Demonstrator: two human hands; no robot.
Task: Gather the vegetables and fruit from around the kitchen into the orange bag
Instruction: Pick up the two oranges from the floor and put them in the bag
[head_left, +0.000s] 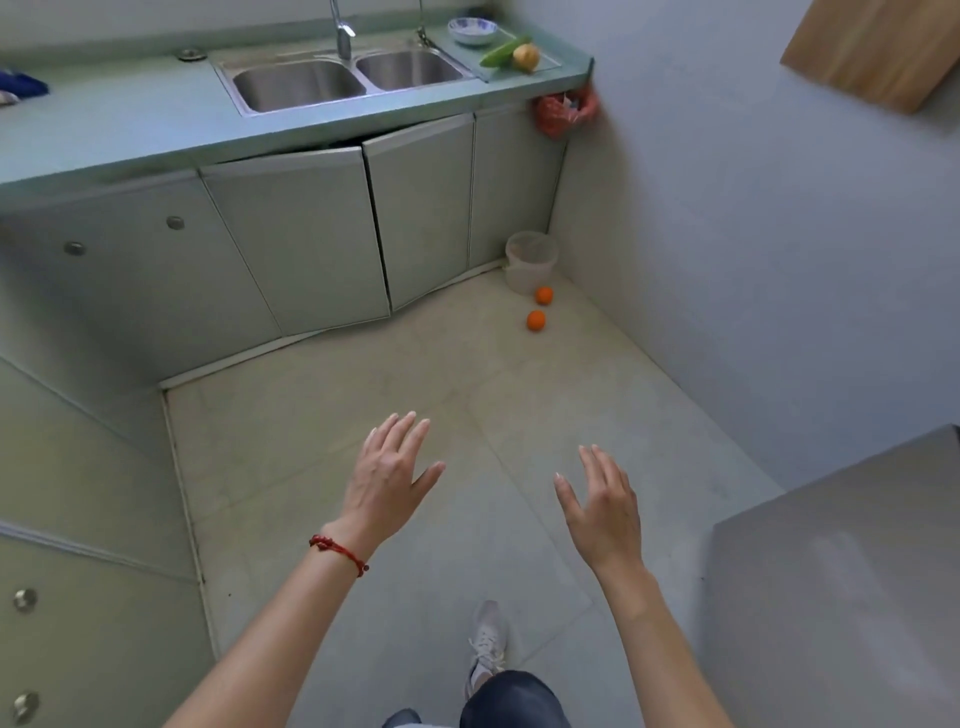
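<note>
The orange bag (563, 113) hangs at the right end of the counter, against the wall. On the counter above it lie a green cucumber (503, 51) and a yellowish round fruit (526, 56). Two oranges rest on the floor near the corner, one orange (544, 295) beside a bin and the other orange (536, 320) just in front of it. My left hand (389, 473) and my right hand (602, 501) are held out over the floor, fingers spread, holding nothing, far from all the produce.
A double steel sink (343, 78) with a tap sits in the green counter (130, 135). A blue-and-white bowl (471, 28) stands at the back. A pale bin (531, 260) stands in the corner. Cabinet doors (311, 234) hang slightly ajar. A grey surface (841, 571) is at the right.
</note>
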